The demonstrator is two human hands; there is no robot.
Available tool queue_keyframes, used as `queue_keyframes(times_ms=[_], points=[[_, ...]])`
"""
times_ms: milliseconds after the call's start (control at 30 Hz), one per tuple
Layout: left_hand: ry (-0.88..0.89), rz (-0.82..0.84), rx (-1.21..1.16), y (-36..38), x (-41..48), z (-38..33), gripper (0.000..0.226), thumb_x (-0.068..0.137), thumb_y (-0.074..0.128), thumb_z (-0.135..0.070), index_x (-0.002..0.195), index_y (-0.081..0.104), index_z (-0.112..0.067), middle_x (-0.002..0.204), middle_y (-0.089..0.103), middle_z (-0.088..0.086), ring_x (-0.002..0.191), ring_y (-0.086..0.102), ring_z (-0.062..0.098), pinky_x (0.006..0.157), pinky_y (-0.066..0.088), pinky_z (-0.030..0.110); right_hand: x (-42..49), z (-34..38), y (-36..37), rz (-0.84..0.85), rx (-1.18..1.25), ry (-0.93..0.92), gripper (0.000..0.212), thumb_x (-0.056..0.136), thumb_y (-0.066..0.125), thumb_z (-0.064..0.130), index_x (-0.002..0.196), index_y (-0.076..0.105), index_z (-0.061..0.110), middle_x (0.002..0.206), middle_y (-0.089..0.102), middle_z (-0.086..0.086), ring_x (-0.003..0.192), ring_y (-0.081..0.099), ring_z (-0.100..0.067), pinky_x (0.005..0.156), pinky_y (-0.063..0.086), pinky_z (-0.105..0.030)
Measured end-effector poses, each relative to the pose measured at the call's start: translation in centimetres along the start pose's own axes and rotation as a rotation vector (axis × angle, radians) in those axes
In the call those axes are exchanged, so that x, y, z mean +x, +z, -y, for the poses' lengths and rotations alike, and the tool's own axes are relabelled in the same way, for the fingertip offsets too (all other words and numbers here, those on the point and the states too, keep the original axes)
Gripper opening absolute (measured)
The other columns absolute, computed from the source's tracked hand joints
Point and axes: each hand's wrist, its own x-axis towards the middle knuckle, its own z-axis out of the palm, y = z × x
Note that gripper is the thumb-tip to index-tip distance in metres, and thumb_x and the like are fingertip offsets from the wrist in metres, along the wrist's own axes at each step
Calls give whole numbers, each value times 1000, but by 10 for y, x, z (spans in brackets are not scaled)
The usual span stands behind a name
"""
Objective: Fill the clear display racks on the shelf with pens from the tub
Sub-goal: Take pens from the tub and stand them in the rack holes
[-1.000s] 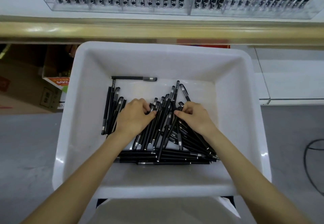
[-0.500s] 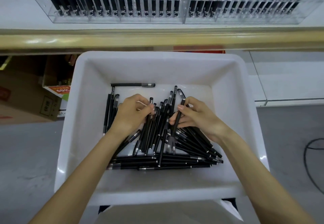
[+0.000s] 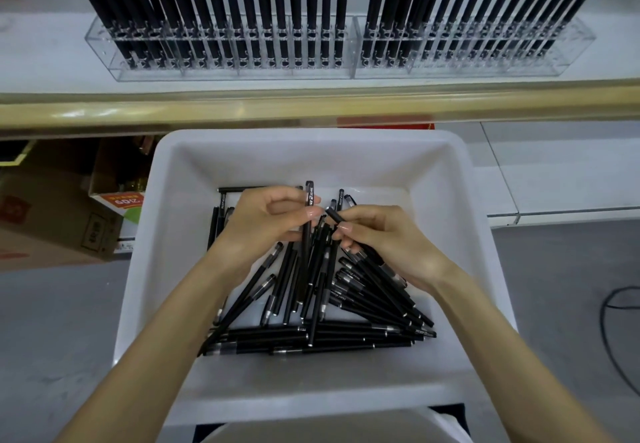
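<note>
A white tub (image 3: 162,234) in front of me holds a loose heap of black pens (image 3: 363,293). My left hand (image 3: 263,228) is lifted over the heap and pinches an upright black pen (image 3: 307,245) between thumb and fingers. My right hand (image 3: 384,238) sits close beside it and pinches the end of another black pen (image 3: 333,214) that slants down under the hand. On the shelf above, two clear display racks (image 3: 221,61), (image 3: 460,58) stand side by side, both packed with several upright black pens.
A yellowish shelf edge (image 3: 311,106) runs across between the tub and the racks. Cardboard boxes (image 3: 59,221) lie under the shelf at the left. A black cable (image 3: 613,335) curls on the grey floor at the right. A white surface (image 3: 329,428) shows below the tub.
Both hands rose out of the heap, each lifting a pen, and drew together. The view tilted up, bringing the racks closer and lower in frame.
</note>
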Motion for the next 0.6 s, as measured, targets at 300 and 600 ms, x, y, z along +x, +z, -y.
queue_keyframes(times_ms=[300, 600], points=[[-22, 7, 33, 5, -2, 1, 20, 78, 75, -16, 98, 71, -12, 92, 75, 5, 88, 71, 17, 74, 57, 25, -3, 2, 0, -50, -116, -1, 14, 80, 72, 4, 94, 73, 9, 83, 73, -14, 65, 67, -11, 61, 54, -19], [11, -43, 69, 1, 4, -1, 20, 75, 76, -8, 94, 71, -7, 83, 74, 9, 74, 70, 14, 67, 55, 20, -3, 6, -4, -24, -149, 14, 9, 80, 73, 8, 89, 74, 9, 71, 70, -8, 60, 63, -9, 55, 50, -17]])
